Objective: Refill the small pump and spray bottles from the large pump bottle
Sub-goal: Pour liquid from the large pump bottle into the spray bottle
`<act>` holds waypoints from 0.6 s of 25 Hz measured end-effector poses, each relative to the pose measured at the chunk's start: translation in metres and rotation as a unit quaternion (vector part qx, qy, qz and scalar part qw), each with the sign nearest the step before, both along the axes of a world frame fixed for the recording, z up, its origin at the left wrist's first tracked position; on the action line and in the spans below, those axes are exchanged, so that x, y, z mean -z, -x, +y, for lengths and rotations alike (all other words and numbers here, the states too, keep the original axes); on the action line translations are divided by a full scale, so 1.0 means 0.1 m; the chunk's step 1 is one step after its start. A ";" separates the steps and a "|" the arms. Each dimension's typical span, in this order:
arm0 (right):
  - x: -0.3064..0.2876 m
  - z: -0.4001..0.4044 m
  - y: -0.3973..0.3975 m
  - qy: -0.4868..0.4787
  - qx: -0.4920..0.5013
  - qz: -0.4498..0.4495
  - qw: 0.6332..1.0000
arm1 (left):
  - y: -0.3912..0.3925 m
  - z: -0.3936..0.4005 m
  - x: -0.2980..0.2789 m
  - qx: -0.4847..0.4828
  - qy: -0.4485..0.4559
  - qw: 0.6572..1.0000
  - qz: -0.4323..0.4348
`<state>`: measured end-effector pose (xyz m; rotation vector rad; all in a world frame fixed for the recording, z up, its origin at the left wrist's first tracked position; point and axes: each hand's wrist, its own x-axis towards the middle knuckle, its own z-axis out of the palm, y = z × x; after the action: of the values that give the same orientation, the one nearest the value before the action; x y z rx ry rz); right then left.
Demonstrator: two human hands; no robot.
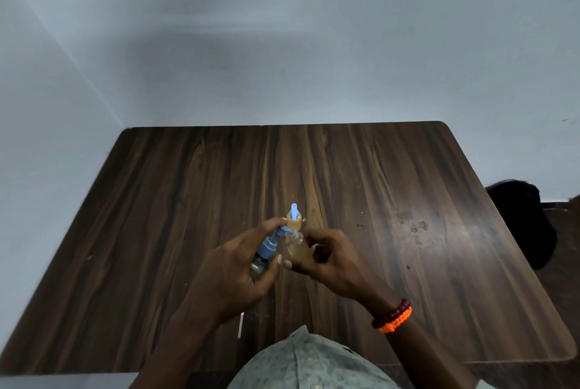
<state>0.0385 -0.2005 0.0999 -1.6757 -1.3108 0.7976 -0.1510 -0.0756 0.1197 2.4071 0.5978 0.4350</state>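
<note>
a person is sitting at the near edge of a dark wooden table point(392, 175), both hands raised just above the middle of its near half. the left hand point(232, 266) is gripping the large pump bottle point(263, 258), fingers curled round its clear body, the bottle tilting up and to the right so that its blue pump head point(276, 236) is pointing toward the other hand; a fingertip is lying over the top of the pump. the right hand point(326, 258) is holding a small clear bottle point(298, 249) with amber liquid in it, thumb and fingers pinching its lower part, its open neck sitting right at the blue nozzle so the two are touching or very nearly so. just beyond the hands, a second small bottle point(294, 220) of amber liquid with a light blue top is standing upright on the table, close behind the nozzle. whether the held small bottle is the pump or the spray one cannot be told. a dark red bead bracelet and an orange braided band point(394, 318) are circling the right wrist. a small white strip point(241, 324) is lying on the table near the left forearm. a patterned grey-green shirt point(307, 363) is showing at the near edge, and a black bag point(527, 219) is resting past the table's right side against the pale wall.
</note>
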 end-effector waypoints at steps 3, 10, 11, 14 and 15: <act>0.02 -0.02 0.00 0.008 -0.006 -0.023 1.000 | -0.01 0.00 0.01 -0.006 0.001 1.000 0.002; 0.03 -0.02 0.00 0.007 0.006 -0.009 1.000 | 0.00 -0.01 0.00 -0.003 0.008 1.000 0.005; 0.04 -0.03 0.00 0.007 0.004 -0.011 1.000 | 0.01 -0.02 0.00 -0.005 0.009 1.000 0.006; 0.05 -0.03 0.03 0.004 -0.012 -0.015 1.000 | 0.01 -0.02 0.03 -0.020 0.000 1.000 0.000; 0.05 -0.03 0.04 0.003 -0.014 -0.011 1.000 | 0.01 -0.02 0.04 -0.021 -0.002 1.000 -0.001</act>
<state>0.0347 -0.2035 0.0952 -1.6785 -1.3498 0.8020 -0.1517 -0.0773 0.1161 2.4010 0.6483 0.4551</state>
